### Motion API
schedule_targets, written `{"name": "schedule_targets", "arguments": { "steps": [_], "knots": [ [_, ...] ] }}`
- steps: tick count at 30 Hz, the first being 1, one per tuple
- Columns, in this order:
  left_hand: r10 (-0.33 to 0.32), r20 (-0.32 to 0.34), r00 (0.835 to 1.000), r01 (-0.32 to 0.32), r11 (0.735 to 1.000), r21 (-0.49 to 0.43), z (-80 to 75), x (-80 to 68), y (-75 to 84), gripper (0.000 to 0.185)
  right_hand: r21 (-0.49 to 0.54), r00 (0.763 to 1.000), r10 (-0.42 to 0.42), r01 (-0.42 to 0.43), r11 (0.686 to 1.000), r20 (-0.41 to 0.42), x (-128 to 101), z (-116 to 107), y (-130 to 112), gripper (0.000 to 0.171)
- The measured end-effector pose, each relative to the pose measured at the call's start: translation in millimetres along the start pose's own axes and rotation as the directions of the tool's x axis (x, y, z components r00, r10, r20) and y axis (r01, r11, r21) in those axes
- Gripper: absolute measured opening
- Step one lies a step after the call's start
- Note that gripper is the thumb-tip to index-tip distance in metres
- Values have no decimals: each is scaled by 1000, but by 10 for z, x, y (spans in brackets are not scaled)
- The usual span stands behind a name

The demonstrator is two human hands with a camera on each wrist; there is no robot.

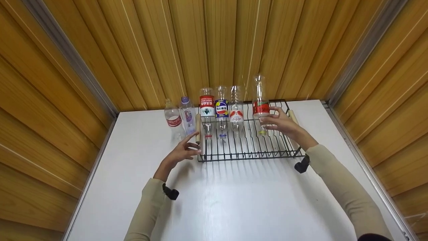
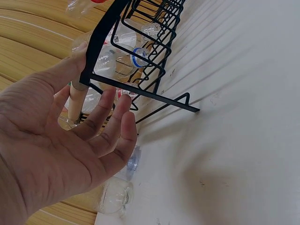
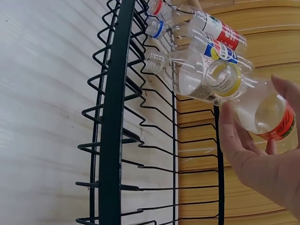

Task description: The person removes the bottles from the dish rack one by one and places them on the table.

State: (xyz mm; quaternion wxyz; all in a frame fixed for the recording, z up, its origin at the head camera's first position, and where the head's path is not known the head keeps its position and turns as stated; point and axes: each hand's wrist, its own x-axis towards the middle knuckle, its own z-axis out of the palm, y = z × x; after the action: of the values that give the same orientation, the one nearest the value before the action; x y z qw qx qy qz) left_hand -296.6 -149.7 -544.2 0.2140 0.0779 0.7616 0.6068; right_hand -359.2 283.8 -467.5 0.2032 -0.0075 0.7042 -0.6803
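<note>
1. Taking the centre of the black wire rack (image 3: 112,117) as the middle of a clock in the head view, the red-labelled plastic bottle (image 1: 260,107) is at one o'clock, over the rack with its neck down and base up.
2. The right hand (image 1: 284,125), at about two o'clock, is closed partway round this bottle, thumb and fingers gripping its side.
3. The left hand (image 1: 180,152), at eight o'clock, has loosely bent, spread fingers at the wooden handle (image 1: 198,129) and rack end; how firmly it presses, I cannot tell.
4. Toward ten o'clock, three bottles stand neck-down in a row: the red-and-white-labelled bottle (image 1: 207,108), the blue-and-yellow-labelled bottle (image 1: 221,107) and the orange-patterned bottle (image 1: 236,115).
5. The step in hand therefore looks like setting a fourth bottle upside down in the rack; whether its neck touches the wires is unclear.
6. The next move seems to call for seating the neck between wires, clear of the row, and checking that the bottle stands before the grip loosens.
7. Between nine and ten o'clock, outside the rack on the table (image 1: 214,201), the red-banded bottle (image 1: 174,121) and the purple-capped bottle (image 1: 189,117) stand upright, probably still to be racked.
</note>
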Motion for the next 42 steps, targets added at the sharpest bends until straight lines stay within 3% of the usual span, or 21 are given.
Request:
{"name": "schedule_targets", "arguments": {
  "steps": [10,20,33,42],
  "knots": [
    [3,-3,1000,-3,1000,-7,-1,-14,2,82,59,987,-76,68,996,144,-106,74,-26,54],
    [-4,-3,1000,4,1000,-14,5,-21,-7,83,21,947,-128,128,992,294,-156,121,-11,53],
    [26,4,1000,-26,999,40,-28,-32,25,84,-7,947,-138,146,989,291,-161,127,44,53],
    [75,9,997,-75,964,254,-97,-70,152,84,-101,951,-136,170,980,279,-238,140,74,56]
  ]
}}
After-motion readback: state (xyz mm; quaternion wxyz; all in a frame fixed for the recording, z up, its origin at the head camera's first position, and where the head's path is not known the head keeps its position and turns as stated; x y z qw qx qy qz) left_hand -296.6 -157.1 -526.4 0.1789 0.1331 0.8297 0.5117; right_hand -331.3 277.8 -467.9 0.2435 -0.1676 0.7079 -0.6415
